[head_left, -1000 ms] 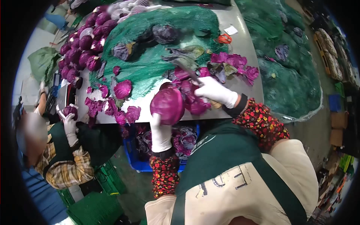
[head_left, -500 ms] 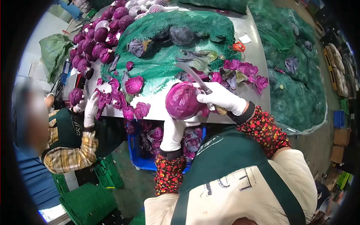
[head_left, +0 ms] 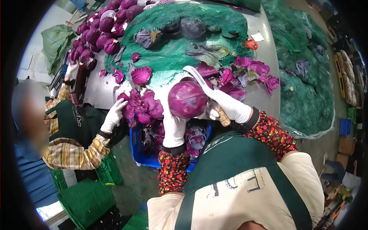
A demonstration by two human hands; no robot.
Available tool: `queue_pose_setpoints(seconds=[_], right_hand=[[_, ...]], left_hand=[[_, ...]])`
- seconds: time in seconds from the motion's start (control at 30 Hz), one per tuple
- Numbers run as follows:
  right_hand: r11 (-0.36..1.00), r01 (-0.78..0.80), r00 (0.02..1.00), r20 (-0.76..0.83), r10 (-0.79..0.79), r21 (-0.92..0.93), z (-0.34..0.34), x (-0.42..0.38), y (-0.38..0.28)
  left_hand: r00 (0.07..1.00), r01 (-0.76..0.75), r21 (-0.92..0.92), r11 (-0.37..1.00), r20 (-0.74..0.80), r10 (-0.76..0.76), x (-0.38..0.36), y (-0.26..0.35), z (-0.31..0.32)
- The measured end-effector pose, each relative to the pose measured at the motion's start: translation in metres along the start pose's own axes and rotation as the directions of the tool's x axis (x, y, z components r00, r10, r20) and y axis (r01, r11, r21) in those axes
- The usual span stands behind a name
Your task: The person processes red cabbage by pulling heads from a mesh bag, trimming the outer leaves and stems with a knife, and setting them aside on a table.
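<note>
My left hand, in a white glove, holds a round red cabbage head from below at the near edge of the steel table. My right hand, also gloved, grips a wooden-handled knife. Its blade lies against the top right of the cabbage. Loose purple leaves lie on the table just beyond my right hand.
A co-worker's gloved hand sweeps purple leaves off the table edge to my left. A blue crate of leaf trimmings stands below. Green netting covers the table middle; several cabbages are heaped far left. Green crates sit on the floor.
The co-worker's hand has pushed loose leaves along the table edge toward the blue crate. My knife blade has shifted onto the cabbage's upper right side, and I hold the head slightly lower.
</note>
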State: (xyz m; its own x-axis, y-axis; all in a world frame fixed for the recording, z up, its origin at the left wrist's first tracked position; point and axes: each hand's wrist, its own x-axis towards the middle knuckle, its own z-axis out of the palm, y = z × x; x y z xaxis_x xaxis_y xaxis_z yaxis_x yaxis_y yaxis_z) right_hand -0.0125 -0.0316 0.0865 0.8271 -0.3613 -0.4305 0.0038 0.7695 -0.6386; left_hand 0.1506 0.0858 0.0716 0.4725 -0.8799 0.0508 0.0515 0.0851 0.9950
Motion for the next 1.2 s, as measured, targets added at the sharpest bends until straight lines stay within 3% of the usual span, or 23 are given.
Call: queue_pose_setpoints(seconds=[0.03,0.1,0.17,0.2,0.23,0.27,0.3,0.33,0.4,0.43,0.47,0.5,0.53,0.63,0.67,0.7,0.73,0.8,0.9,0.93,1.03,1.07,1.2], right_hand=[[0.995,-0.006,0.999,0.034,0.01,-0.102,0.001,0.0,0.0],[0.982,0.018,0.999,0.046,-0.01,-0.187,0.005,0.0,0.001],[0.953,0.032,0.999,-0.002,-0.034,-0.3,0.004,0.001,0.003],[0.962,0.027,0.999,-0.023,-0.035,-0.273,0.004,0.001,0.002],[0.955,0.032,0.999,-0.025,-0.041,-0.294,-0.001,0.002,0.002],[0.947,0.04,0.998,-0.025,-0.05,-0.317,-0.007,0.004,0.002],[0.943,0.056,0.996,-0.046,-0.075,-0.327,-0.012,0.005,0.002],[0.937,0.079,0.992,-0.068,-0.108,-0.339,-0.019,0.006,0.003],[0.948,0.062,0.99,-0.099,-0.097,-0.313,-0.031,0.004,0.001],[0.95,0.047,0.988,-0.126,-0.09,-0.308,-0.038,0.003,0.001],[0.953,0.032,0.985,-0.154,-0.081,-0.3,-0.046,0.001,0.0],[0.954,0.035,0.983,-0.162,-0.086,-0.297,-0.053,0.0,-0.001],[0.959,0.03,0.978,-0.188,-0.086,-0.282,-0.061,-0.001,0.0],[0.954,0.02,0.969,-0.229,-0.092,-0.3,-0.076,-0.001,-0.005],[0.958,0.007,0.966,-0.248,-0.081,-0.285,-0.081,0.0,-0.005],[0.957,0.003,0.964,-0.252,-0.079,-0.29,-0.084,0.002,-0.006],[0.955,-0.004,0.964,-0.254,-0.075,-0.296,-0.088,0.005,-0.006],[0.955,-0.005,0.968,-0.241,-0.069,-0.295,-0.097,0.012,-0.005],[0.948,-0.008,0.968,-0.239,-0.072,-0.318,-0.104,0.018,-0.012],[0.937,-0.021,0.971,-0.231,-0.064,-0.348,-0.113,0.021,-0.012],[0.943,-0.037,0.964,-0.261,-0.054,-0.33,-0.129,0.02,-0.012],[0.945,-0.017,0.968,-0.242,-0.066,-0.326,-0.14,0.02,-0.007],[0.949,-0.076,0.961,-0.277,-0.013,-0.306,-0.159,0.011,-0.001]], left_hand=[[0.976,-0.187,0.539,0.821,0.008,0.218,-0.001,-0.013,-0.007],[0.997,-0.038,0.06,0.998,-0.06,0.041,0.012,-0.039,-0.009],[0.952,-0.303,0.645,0.701,0.177,0.249,0.012,-0.041,-0.015],[0.922,-0.382,0.741,0.552,0.265,0.282,0.014,-0.038,-0.015],[0.976,-0.218,0.61,0.762,0.129,0.176,0.014,-0.042,-0.012],[0.976,-0.219,0.612,0.76,0.125,0.181,0.02,-0.045,-0.013],[0.992,0.123,-0.208,0.97,0.016,-0.123,0.027,-0.046,-0.015],[0.906,0.337,-0.864,0.374,0.191,-0.377,0.037,-0.05,-0.018],[0.962,0.258,-0.405,0.877,0.018,-0.274,0.056,-0.05,-0.033],[0.973,0.211,-0.096,0.973,-0.069,-0.218,0.066,-0.046,-0.039],[0.981,0.176,0.32,0.931,-0.136,-0.139,0.079,-0.041,-0.049],[0.978,0.182,0.678,0.712,-0.201,-0.059,0.093,-0.033,-0.056],[0.952,0.289,0.784,0.549,-0.293,-0.083,0.111,-0.03,-0.066],[0.935,0.192,0.571,0.798,-0.352,0.028,0.141,-0.022,-0.075],[0.953,0.189,0.021,0.982,-0.246,-0.178,0.155,-0.032,-0.083],[0.957,0.221,-0.535,0.816,-0.044,-0.288,0.171,-0.042,-0.09],[0.949,0.267,-0.894,0.361,0.179,-0.259,0.183,-0.037,-0.085],[0.956,0.282,-0.481,0.83,0.069,-0.285,0.209,-0.037,-0.039],[0.972,0.234,-0.287,0.929,0.044,-0.231,0.256,-0.077,0.017],[0.981,0.187,0.06,0.981,-0.064,-0.183,0.276,-0.061,0.05],[0.997,0.065,0.305,0.95,-0.063,-0.047,0.345,-0.118,0.088],[0.979,0.122,0.481,0.868,-0.2,-0.027,0.353,-0.126,0.104],[0.936,0.19,0.555,0.81,-0.351,0.02,0.354,-0.123,0.123]])
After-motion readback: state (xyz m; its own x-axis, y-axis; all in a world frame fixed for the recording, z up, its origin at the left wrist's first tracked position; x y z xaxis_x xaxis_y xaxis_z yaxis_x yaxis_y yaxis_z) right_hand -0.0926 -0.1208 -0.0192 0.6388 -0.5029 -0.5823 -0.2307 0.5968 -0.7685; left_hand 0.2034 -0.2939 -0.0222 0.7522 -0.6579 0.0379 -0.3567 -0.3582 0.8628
